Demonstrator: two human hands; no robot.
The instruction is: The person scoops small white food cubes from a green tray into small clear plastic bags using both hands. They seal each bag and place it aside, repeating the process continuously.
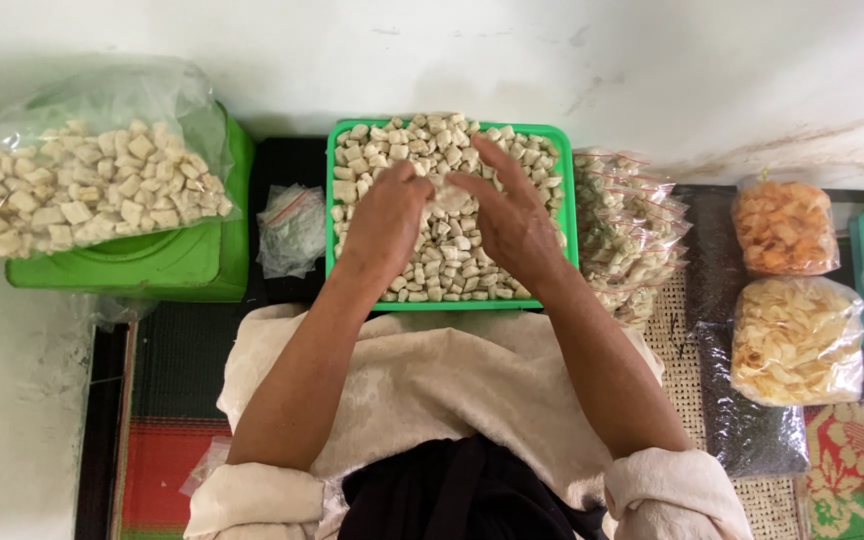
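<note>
**Now filling a small bag over the green tray**

Both hands meet above the green tray [334,200], which is heaped with pale, squarish snack pieces [442,262]. The left hand [387,222] has its fingers curled together, pinched on what looks like a small clear bag [449,198] held between the two hands; the bag is mostly hidden, so how full it is I cannot tell. The right hand [512,215] has its fingers spread and long, the tips resting at the same spot, steadying or opening the bag rather than clamped on it.

Judging from the layout, the step in hand is portioning: loose pieces go from the tray into little bags. A pile of filled zip bags [627,235] lies just right of the tray, and a bundle of empty bags [292,228] lies just left of it. A big bag of the same pieces [82,185] sits on a green scale [167,262].

The next move probably calls for a held-open bag mouth and a loose scoop.
</note>
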